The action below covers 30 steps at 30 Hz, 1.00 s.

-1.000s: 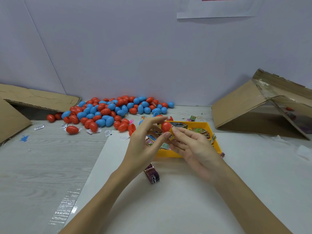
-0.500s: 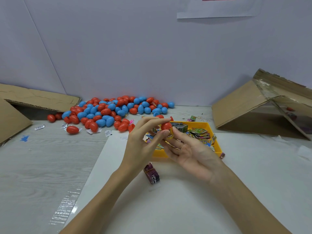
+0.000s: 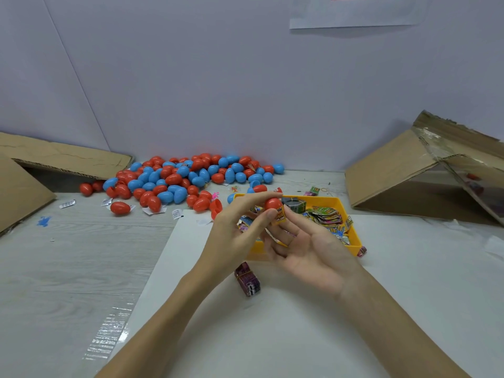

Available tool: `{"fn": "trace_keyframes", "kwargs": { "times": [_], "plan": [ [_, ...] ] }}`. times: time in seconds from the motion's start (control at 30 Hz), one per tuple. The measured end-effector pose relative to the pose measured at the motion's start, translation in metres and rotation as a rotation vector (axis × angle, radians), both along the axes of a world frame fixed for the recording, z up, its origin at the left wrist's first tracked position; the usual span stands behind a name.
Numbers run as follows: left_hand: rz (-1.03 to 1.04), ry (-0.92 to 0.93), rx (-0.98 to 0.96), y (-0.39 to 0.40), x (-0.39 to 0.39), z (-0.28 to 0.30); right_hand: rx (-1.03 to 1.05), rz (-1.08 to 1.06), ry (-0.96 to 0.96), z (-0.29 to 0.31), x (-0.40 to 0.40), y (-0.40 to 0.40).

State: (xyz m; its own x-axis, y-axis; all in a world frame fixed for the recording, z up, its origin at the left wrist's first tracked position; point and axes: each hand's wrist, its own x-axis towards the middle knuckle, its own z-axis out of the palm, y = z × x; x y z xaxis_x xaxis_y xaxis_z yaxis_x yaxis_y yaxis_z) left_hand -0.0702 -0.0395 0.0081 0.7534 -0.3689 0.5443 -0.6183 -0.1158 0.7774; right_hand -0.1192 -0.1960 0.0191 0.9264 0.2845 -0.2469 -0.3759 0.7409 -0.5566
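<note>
My left hand (image 3: 240, 230) pinches a red plastic egg (image 3: 273, 203) between thumb and forefinger, just above the yellow tray (image 3: 351, 230). A small yellow packet (image 3: 279, 217) hangs right under the egg, and my right hand (image 3: 308, 246), palm up with fingers mostly straight, touches it with its fingertips. Whether the packet sticks into the egg is hidden by my fingers. The tray holds several small colourful packets (image 3: 324, 214).
A pile of red and blue plastic eggs (image 3: 180, 178) lies at the back left. A dark purple packet (image 3: 248, 279) lies on the white sheet (image 3: 272, 336) near my wrists. Cardboard boxes stand at far left (image 3: 19, 192) and right (image 3: 409, 173).
My right hand has turned more palm up and opened out under the egg. The yellow packet now shows below the egg. My left hand has barely moved.
</note>
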Motion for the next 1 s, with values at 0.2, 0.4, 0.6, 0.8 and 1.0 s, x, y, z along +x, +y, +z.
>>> {"fn": "trace_keyframes", "kwargs": {
  "times": [0.2,0.4,0.6,0.8,1.0],
  "plan": [
    [0.007,0.041,-0.065,0.0016,-0.0007,0.003,0.083,0.025,0.004,0.0005,-0.0029,0.005],
    [0.037,-0.005,-0.068,0.0012,-0.0007,0.0032,0.094,-0.026,0.014,-0.0013,-0.0023,0.0094],
    [0.027,0.013,-0.038,0.0013,-0.0046,0.0033,-0.104,-0.047,-0.087,0.0006,-0.0011,0.008],
    [0.088,-0.115,0.014,0.0054,0.0006,0.0031,-0.195,-0.069,-0.1,0.0002,-0.0029,0.0008],
    [0.107,-0.342,0.143,0.0024,0.003,-0.0028,-0.493,-0.207,-0.214,0.0003,-0.0075,0.0098]
  ]
}}
